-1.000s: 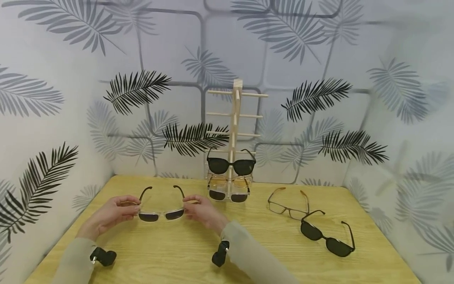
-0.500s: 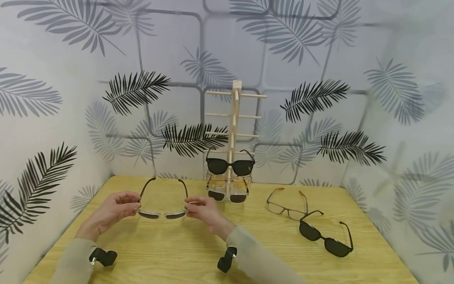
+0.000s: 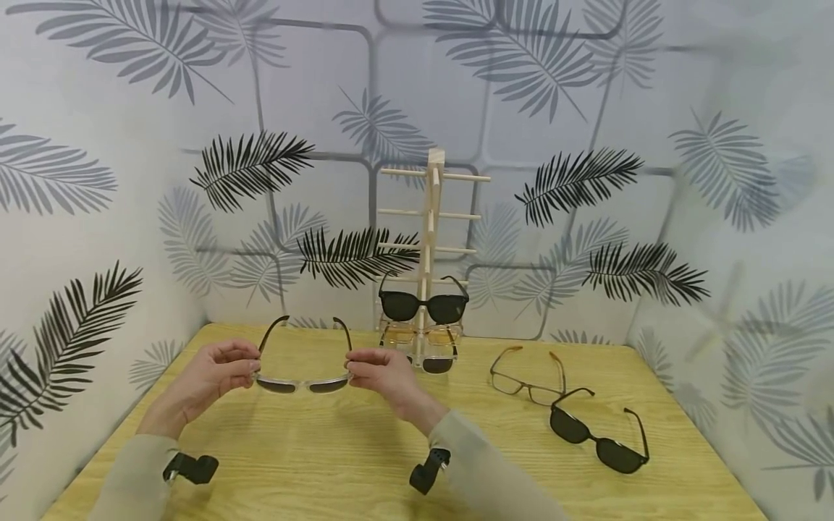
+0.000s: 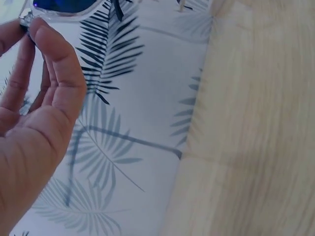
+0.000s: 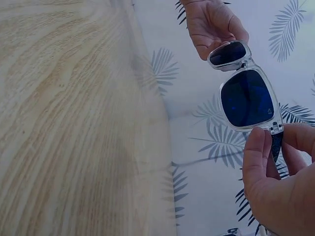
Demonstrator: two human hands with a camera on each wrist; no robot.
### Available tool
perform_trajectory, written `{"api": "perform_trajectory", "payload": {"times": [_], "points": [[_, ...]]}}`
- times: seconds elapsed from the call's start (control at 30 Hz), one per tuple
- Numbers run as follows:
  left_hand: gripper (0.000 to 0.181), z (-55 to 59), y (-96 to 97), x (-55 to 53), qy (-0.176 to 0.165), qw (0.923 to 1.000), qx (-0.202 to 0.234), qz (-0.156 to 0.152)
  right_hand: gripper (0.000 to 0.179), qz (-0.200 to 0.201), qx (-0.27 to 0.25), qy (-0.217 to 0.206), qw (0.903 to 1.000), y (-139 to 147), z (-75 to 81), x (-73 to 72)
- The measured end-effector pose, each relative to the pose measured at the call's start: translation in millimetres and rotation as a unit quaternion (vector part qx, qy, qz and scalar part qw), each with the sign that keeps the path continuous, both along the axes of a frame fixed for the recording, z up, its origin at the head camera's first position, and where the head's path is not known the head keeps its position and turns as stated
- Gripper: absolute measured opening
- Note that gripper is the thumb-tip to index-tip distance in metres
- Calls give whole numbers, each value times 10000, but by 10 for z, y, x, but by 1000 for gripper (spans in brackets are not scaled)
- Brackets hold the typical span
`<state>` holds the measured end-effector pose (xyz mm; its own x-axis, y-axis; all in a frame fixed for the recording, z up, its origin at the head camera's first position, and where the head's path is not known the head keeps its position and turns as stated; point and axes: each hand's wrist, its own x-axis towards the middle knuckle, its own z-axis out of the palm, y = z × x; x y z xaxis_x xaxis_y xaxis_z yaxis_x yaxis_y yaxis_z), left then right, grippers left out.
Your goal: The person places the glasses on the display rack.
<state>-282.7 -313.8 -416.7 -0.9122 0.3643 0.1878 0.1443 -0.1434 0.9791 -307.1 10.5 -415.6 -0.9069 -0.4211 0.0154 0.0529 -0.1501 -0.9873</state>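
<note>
Clear-framed sunglasses (image 3: 329,386) with dark lenses and dark temples are held up between both hands, temples spread and pointing away. My left hand (image 3: 211,380) pinches the left hinge corner between thumb and fingers. On the other side my right hand (image 3: 391,380) pinches the right hinge corner. In the left wrist view, the left thumb and fingertips meet at the hinge, below one lens (image 4: 66,4). From the right wrist, both dark lenses (image 5: 247,98) show, with the right thumb under the near one and the left hand (image 5: 214,24) at the far end.
A wooden display rack (image 3: 430,217) with crossbars stands at the back, carrying black sunglasses (image 3: 423,305), orange-tinted glasses (image 3: 443,334) and clear-framed dark sunglasses (image 3: 438,364). Thin-framed eyeglasses (image 3: 521,383) and black sunglasses (image 3: 596,438) lie on the table (image 3: 313,470) at right.
Both hands keep their pinch while the sunglasses have risen slightly and tilted, so the lenses look narrower. The right hand has shifted right and a little up, partly covering the rack's lowest pair.
</note>
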Motion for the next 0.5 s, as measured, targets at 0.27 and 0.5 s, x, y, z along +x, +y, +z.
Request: {"api": "perform_trajectory", "payload": {"times": [0.27,0.5], "points": [[20,190,169,24,1,9994,81,351,30,65,-33,-38,10000,124,200,-34],[24,246,297,45,414,9968,549,409,29,4,-45,230,9997,215,348,-35]]}}
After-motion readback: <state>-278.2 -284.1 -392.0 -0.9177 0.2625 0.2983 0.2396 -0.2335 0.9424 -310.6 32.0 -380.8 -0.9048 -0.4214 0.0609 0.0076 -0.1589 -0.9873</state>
